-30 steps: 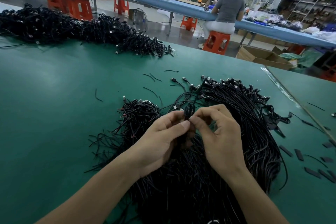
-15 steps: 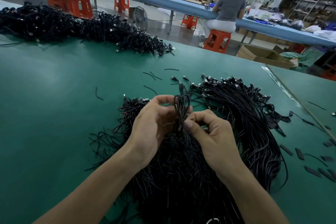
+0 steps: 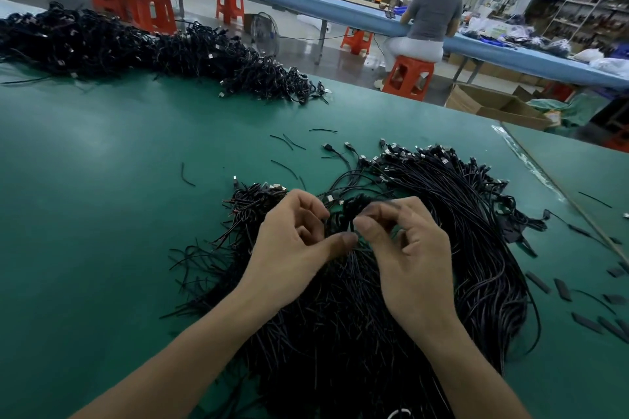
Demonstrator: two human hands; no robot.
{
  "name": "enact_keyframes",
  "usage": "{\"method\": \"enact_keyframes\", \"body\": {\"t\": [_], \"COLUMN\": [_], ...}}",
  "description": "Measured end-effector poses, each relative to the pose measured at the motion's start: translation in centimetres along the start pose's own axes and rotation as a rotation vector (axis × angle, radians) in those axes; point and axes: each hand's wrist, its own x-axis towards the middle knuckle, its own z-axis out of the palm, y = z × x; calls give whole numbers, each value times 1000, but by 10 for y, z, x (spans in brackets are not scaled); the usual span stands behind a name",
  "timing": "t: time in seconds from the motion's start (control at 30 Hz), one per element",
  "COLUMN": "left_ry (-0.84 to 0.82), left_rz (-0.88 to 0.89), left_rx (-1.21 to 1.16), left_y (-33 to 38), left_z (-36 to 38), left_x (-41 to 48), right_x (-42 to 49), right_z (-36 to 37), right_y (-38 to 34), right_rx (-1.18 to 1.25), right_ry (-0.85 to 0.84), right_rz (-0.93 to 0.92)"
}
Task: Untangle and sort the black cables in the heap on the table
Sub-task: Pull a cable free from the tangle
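The thumb and forefinger of the right hand (image 3: 415, 255) were curled in and nipped a small bunch of cables (image 3: 343, 214) that stood up in a loop between the two hands. Its other fingers were bent loosely behind them, and a strand across the forefinger was too blurred to make out. The left hand (image 3: 292, 248) met the bunch from nine o'clock, thumb stretched out with its tip against the same bunch and fingers curled at the far side of it, so both hands had hold of the one loop, thumb tips almost touching. The bunch rose out of the heap (image 3: 469, 248) of black cables lying under both wrists. That heap spread from six o'clock on the green table (image 3: 102, 214) to past the middle, with plug ends fanned along its edge at about one o'clock and bare wire ends trailing out at nine. A few short offcuts (image 3: 287, 141) lay loose just beyond the heap at twelve, and flat black strips (image 3: 561, 289) were scattered at three to four o'clock, apart from it. Well away at ten to eleven o'clock a second heap (image 3: 136, 48) of tangled black cables ran along the table's far edge. Beyond the table at one o'clock a person (image 3: 432, 10) sat, back turned, on an orange stool (image 3: 408, 75) at a long blue bench (image 3: 306, 3), with an open cardboard box (image 3: 493, 105) on the floor nearby.
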Motion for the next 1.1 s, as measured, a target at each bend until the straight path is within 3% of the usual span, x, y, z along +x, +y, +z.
{"method": "enact_keyframes", "body": {"t": [0.17, 0.33, 0.47, 0.63, 0.8, 0.97, 1.1], "left_ry": [-57, -155, -182, -185, -37, -78, -157], "left_rz": [-36, -166, -129, 44, 70, -30, -171], "left_rx": [-134, -564, -640, -566, -50, -49, -246], "left_y": [2, 13, 21, 15, 0, -4, 3], "left_z": [4, -1, -3, -4, -3, -1, 1], "left_x": [2, 5, 5, -3, -4, -4, -3], "right_x": [-4, -7, -8, -6, -4, -5, -3], "right_z": [3, 1, 1, 0, -3, -2, -2], "right_y": [-7, -5, -3, 1, 3, 5, 8], "right_rx": [-12, -67, -70, -33, 11, 18, 51], "right_ry": [-46, -97, -97, -71, -39, -41, -30], "right_rz": [-114, -102, -70, -16, 21, 45, 85]}}
